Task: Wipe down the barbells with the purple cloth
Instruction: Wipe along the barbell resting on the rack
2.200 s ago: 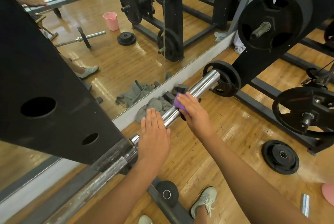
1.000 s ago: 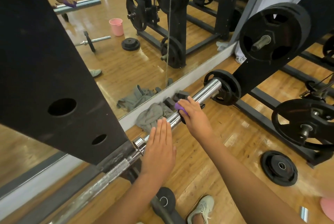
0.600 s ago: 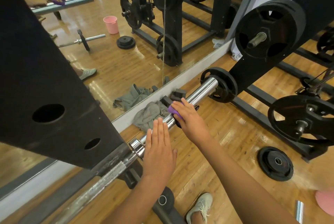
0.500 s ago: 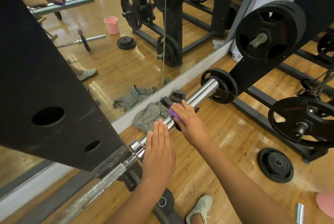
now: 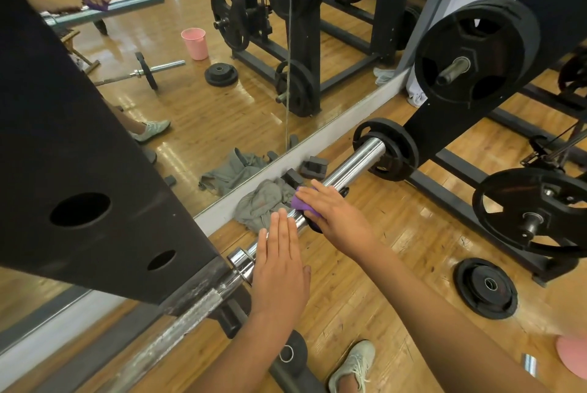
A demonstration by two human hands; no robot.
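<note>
Under right hand (image 5: 333, 218) fingers: purple cloth (image 5: 300, 203), pressed onto barbell (image 5: 359, 160) sleeve. Fingers curved over bar, thumb hidden. Left hand (image 5: 279, 268) flat, fingers straight, tips resting on bar just behind cloth. Bar long axis: left fingertips, through cloth, to free end beyond right fingers. Likely stroke: along axis, right hand nearer.

No legible text, brand or number anywhere. The floor plate (image 5: 485, 288) and the racked plate (image 5: 476, 53) possibly carry embossed markings, but they are too blurred to read.
</note>
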